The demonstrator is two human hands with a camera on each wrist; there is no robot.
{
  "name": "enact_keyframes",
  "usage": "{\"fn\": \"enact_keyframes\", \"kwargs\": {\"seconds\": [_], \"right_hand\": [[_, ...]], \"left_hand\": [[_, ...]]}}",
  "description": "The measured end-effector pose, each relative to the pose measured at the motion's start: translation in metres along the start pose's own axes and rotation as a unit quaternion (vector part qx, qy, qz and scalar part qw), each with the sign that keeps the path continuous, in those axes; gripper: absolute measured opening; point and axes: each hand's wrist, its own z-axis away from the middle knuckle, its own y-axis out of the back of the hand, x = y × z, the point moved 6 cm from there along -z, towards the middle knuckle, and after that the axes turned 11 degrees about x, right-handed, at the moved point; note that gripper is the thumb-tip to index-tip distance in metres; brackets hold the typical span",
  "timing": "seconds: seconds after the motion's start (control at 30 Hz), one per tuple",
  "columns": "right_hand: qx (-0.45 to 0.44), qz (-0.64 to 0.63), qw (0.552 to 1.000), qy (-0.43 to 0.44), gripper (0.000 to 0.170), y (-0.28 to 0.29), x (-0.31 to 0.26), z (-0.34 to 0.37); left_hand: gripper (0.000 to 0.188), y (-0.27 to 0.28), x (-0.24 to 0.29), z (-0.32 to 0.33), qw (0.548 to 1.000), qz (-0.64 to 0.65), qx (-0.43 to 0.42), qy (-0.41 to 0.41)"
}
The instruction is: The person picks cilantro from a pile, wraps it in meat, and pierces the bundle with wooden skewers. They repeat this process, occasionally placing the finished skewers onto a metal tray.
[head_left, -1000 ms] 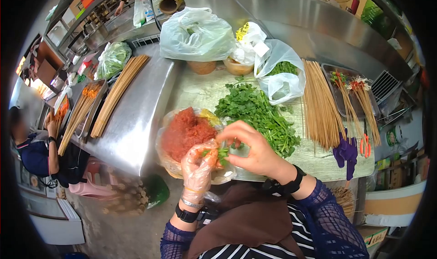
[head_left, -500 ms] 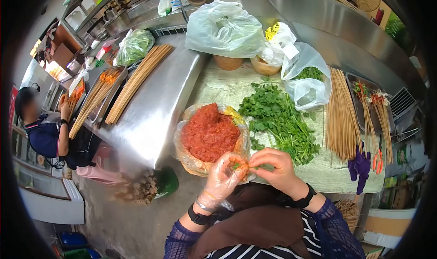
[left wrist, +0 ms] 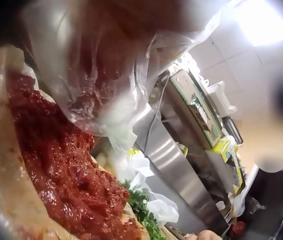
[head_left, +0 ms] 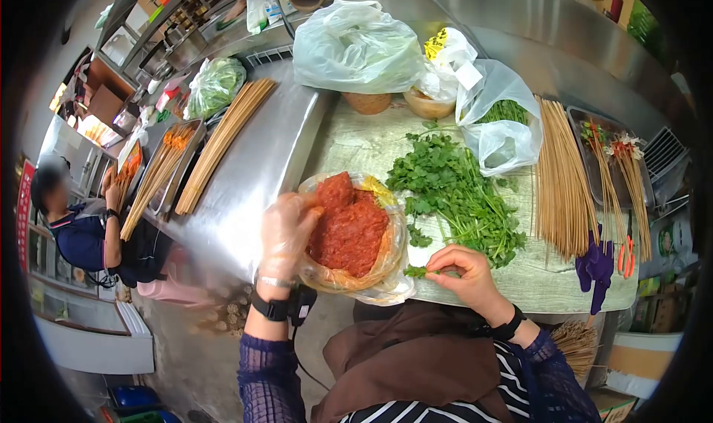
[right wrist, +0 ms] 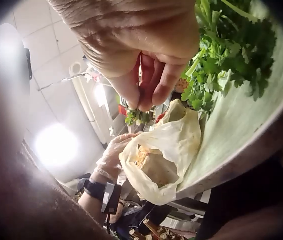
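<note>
Between the thumb and fingertips of my bare right hand (head_left: 464,274) is a small bunch of cilantro (head_left: 416,272). My left hand (head_left: 284,233), in a clear plastic glove, is at the left rim of a bag-lined bowl (head_left: 396,246) of red minced meat (head_left: 349,233). In the left wrist view the gloved fingers (left wrist: 96,95) hang loosely bent close over the meat, blurred, with nothing visible in them. A pile of loose cilantro (head_left: 460,200) lies right of the bowl.
Behind the cilantro stand plastic bags (head_left: 356,48) over containers. Bamboo skewers (head_left: 561,178), a tray of filled skewers (head_left: 594,144) and purple gloves (head_left: 596,267) lie at the right. More skewers (head_left: 226,144) rest on the steel counter (head_left: 256,155). Another person (head_left: 82,230) works at the far left.
My hands were together at the bowl's front edge over the greens. The left has moved away left to the meat bowl's rim; the right keeps the cilantro bunch just right of the bowl.
</note>
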Motion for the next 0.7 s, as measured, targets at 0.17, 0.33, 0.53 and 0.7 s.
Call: {"fn": "enact_keyframes", "kwargs": {"seconds": [0.17, 0.33, 0.53, 0.7], "right_hand": [[0.0, 0.012, 1.0, 0.013, 0.012, 0.005, 0.002, 0.002], [0.004, 0.01, 1.0, 0.019, 0.012, 0.007, 0.002, 0.004], [0.018, 0.021, 0.999, 0.03, 0.011, 0.011, -0.004, 0.008], [0.02, 0.021, 0.999, 0.03, 0.012, 0.009, -0.006, 0.012]], "left_hand": [[0.024, -0.028, 0.006, -0.016, 0.981, -0.169, -0.097, 0.01], [0.021, -0.032, -0.003, -0.017, 0.981, -0.174, -0.088, -0.004], [0.015, -0.018, -0.033, 0.002, 0.992, 0.0, -0.074, 0.101], [0.016, 0.0, -0.038, 0.029, 0.966, 0.179, -0.001, 0.188]]}}
